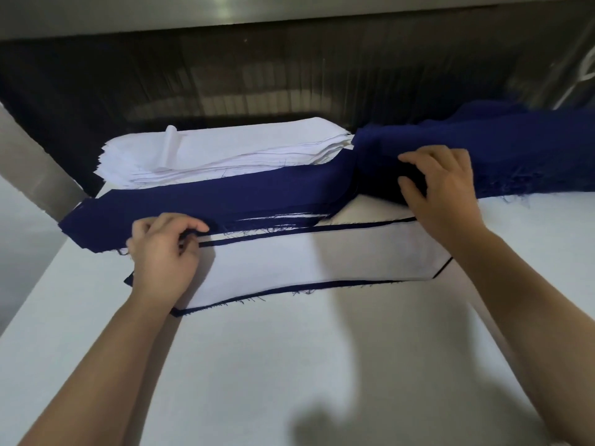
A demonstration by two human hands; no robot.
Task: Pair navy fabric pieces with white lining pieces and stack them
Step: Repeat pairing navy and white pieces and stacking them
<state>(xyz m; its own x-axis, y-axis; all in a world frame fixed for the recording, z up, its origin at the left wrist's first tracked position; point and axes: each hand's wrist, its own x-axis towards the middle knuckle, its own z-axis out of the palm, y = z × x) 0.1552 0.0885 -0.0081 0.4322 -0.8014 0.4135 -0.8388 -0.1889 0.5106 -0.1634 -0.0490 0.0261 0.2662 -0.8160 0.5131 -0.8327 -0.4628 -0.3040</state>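
A pile of long navy fabric pieces (225,197) lies across the white table (289,365), its right part heaped and rumpled. Behind it sits a stack of white lining pieces (225,149). In front lies a paired piece (306,255), white lining on top with navy edges showing all round. My left hand (164,249) pinches the near edge of the navy pile at its left end, resting over the paired piece's left end. My right hand (441,185) grips the navy pile at its folded middle, thumb under and fingers on top.
A dark slatted opening (289,69) under a metal hood runs behind the piles. A grey metal frame (35,162) slants at the left. The table's left edge (51,275) drops to the floor.
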